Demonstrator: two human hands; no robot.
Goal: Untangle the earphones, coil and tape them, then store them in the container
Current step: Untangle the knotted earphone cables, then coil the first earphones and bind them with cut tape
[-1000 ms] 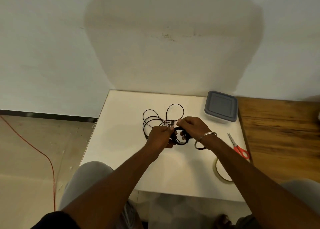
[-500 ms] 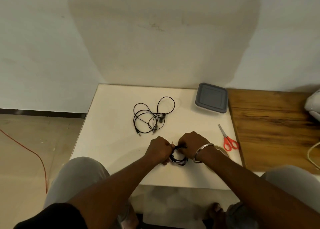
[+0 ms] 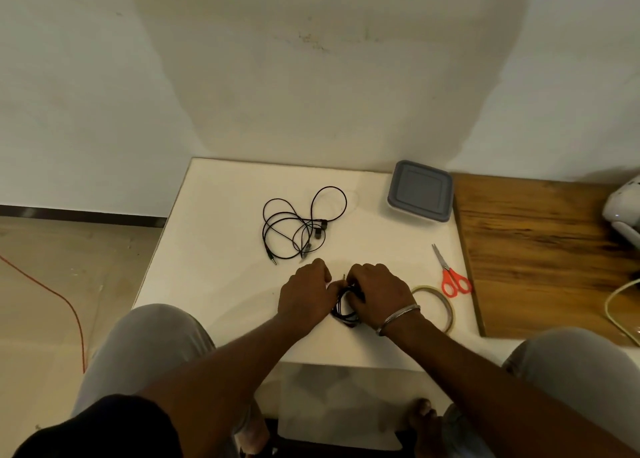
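1. Earphones (image 3: 300,229), black, loose and tangled on white table (image 3: 214,249), far of both hands, touching neither.
2. Left hand (image 3: 304,298) curled, fingers closed on left side of coiled earphones (image 3: 344,310), near table's front edge.
3. Right hand (image 3: 379,294) closed over same coil from right, bangle (image 3: 398,317) on wrist.
4. Tape roll (image 3: 446,305) flat just right of that wrist.
5. Scissors (image 3: 452,277), red-handled, beyond tape.
6. Container (image 3: 420,190), grey lid on, at far right corner, well apart from coil.
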